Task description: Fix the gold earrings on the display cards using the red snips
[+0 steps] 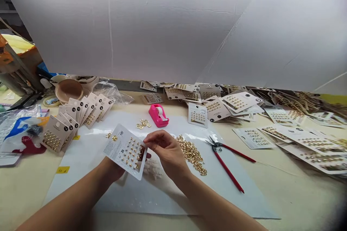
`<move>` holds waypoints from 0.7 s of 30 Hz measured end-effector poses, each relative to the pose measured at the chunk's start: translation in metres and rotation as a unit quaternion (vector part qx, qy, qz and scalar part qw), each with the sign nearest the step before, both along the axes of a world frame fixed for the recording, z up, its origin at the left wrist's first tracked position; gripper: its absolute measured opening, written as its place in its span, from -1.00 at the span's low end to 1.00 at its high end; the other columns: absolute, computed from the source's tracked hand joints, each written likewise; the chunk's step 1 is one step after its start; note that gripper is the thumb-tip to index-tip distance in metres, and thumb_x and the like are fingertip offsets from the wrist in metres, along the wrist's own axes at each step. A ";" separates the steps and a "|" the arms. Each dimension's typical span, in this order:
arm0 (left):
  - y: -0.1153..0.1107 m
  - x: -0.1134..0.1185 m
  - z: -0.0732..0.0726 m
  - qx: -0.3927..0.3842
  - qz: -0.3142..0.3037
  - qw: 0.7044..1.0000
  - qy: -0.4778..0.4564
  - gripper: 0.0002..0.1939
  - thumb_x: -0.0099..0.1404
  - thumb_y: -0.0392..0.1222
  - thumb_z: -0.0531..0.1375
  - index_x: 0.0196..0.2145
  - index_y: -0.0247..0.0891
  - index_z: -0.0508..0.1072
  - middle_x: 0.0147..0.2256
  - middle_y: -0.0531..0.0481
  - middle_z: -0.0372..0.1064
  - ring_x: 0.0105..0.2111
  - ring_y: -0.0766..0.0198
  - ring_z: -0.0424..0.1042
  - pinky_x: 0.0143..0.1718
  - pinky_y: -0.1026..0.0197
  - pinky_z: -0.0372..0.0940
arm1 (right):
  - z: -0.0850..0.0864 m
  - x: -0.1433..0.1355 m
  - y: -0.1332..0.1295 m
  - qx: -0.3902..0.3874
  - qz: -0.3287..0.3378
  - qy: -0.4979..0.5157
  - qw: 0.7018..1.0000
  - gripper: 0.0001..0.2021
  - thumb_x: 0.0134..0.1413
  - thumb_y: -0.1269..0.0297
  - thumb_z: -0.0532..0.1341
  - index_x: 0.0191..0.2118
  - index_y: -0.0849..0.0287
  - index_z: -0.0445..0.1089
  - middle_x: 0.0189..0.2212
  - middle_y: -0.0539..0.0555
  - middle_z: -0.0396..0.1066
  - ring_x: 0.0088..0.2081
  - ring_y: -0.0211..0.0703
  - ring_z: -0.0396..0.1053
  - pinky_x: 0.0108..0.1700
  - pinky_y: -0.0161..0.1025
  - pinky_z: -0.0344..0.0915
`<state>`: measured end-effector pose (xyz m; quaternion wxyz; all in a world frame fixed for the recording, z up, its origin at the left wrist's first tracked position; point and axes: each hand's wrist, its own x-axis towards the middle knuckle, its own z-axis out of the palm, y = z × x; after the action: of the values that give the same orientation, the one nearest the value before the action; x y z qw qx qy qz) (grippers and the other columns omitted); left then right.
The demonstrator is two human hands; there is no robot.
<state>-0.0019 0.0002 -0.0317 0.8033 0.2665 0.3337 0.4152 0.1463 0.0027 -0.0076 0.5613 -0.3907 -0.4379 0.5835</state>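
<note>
A white earring card (pixel 119 144) with rows of small studs and backs is tilted in front of me, its printed side up. My left hand (pixel 115 169) holds it from underneath, and most of those fingers are hidden behind the card. At the card's right edge, my right hand (pixel 169 151) has thumb and forefinger pinched together; whatever is between them is too small to make out. Right of that hand lies a heap of small gold pieces (pixel 189 149). Partly behind the right wrist sits a pile of small whitish translucent pieces (pixel 154 168).
A pink tape dispenser (pixel 159 115) stands beyond my hands, beside some gold rings (pixel 143 124). Red-handled pliers (pixel 225 166) lie open on the right of the white sheet (pixel 130 202). Fanned cards (pixel 89 110) stand left; many stacked cards (pixel 241 103) fill the back right. A white board (pixel 162 25) rises behind.
</note>
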 end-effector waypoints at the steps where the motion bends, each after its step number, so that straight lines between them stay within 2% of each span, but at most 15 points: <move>1: 0.000 0.000 -0.002 0.000 0.003 1.000 -0.010 -0.72 0.04 -0.05 0.22 -0.42 -0.37 0.51 -0.44 -0.20 0.52 -0.39 0.03 0.50 -0.40 0.13 0.29 | -0.001 0.000 0.000 -0.007 0.003 0.010 1.000 -0.89 -0.21 0.36 0.36 -0.52 0.12 0.40 -0.54 -0.05 0.35 -0.51 -0.30 0.25 -0.62 -0.36 0.24; 5: 0.002 -0.001 -0.004 -0.004 0.013 1.000 -0.024 -0.72 0.03 -0.07 0.24 -0.41 -0.38 0.52 -0.48 -0.17 0.51 -0.42 0.08 0.49 -0.40 0.15 0.29 | -0.004 -0.001 0.002 -0.023 0.012 0.031 0.999 -0.87 -0.24 0.39 0.38 -0.53 0.13 0.41 -0.54 -0.05 0.38 -0.51 -0.31 0.27 -0.59 -0.37 0.25; 12: 0.001 0.001 0.004 -0.020 0.021 1.000 -0.003 -0.68 -0.10 -0.01 0.31 -0.46 -0.35 0.52 -0.52 -0.12 0.50 -0.49 0.12 0.48 -0.40 0.14 0.31 | -0.006 0.000 0.002 -0.014 0.020 0.043 0.999 -0.87 -0.24 0.41 0.38 -0.53 0.13 0.41 -0.55 -0.05 0.40 -0.53 -0.33 0.28 -0.58 -0.38 0.27; 21: 0.001 0.002 0.006 -0.024 0.019 0.999 0.016 -0.65 -0.12 0.01 0.31 -0.46 -0.36 0.51 -0.54 -0.13 0.49 -0.50 0.11 0.47 -0.43 0.15 0.29 | -0.006 0.000 0.002 -0.021 0.021 0.033 0.999 -0.86 -0.24 0.42 0.38 -0.53 0.13 0.40 -0.54 -0.06 0.40 -0.51 -0.31 0.29 -0.59 -0.37 0.27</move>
<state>0.0001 0.0013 -0.0254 0.7959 0.2472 0.3614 0.4182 0.1459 0.0044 -0.0139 0.5553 -0.3734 -0.4148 0.6166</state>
